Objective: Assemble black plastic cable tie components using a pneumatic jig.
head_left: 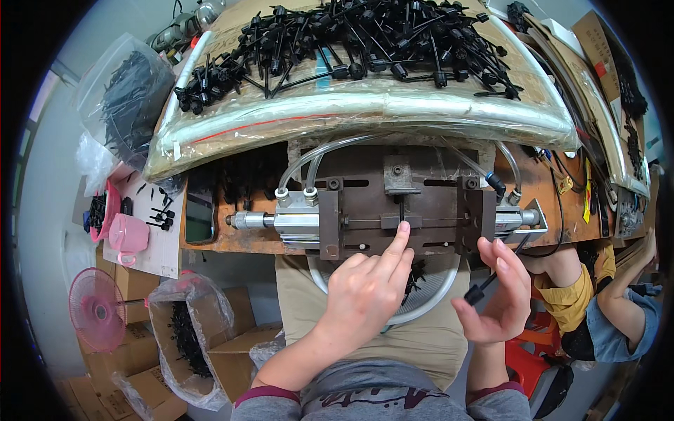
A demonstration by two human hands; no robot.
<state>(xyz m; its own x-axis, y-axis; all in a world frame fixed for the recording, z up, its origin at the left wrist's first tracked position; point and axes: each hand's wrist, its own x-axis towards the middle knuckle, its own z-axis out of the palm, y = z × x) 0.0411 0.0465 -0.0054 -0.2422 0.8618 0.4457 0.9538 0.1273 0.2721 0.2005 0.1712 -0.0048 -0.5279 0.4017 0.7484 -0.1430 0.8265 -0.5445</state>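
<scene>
Black part [474, 295], dark-brown fixture [331, 228], silver cylinders [295, 224], pink mug [129, 234], maroon-cuffed grey shirt [326, 384]

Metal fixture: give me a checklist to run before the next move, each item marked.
1. Left hand clear of the metal fixture: not ok; its index finger reaches the central block.
2. Black stemmed part in the right hand: ok, held.
3. Right hand clear of the right end plate: cannot tell; the fingers overlap its lower edge in view.
4. Hoses joined to the left cylinder: ok, both meet fittings.
5. Thin black piece fully seated: cannot tell.
</scene>
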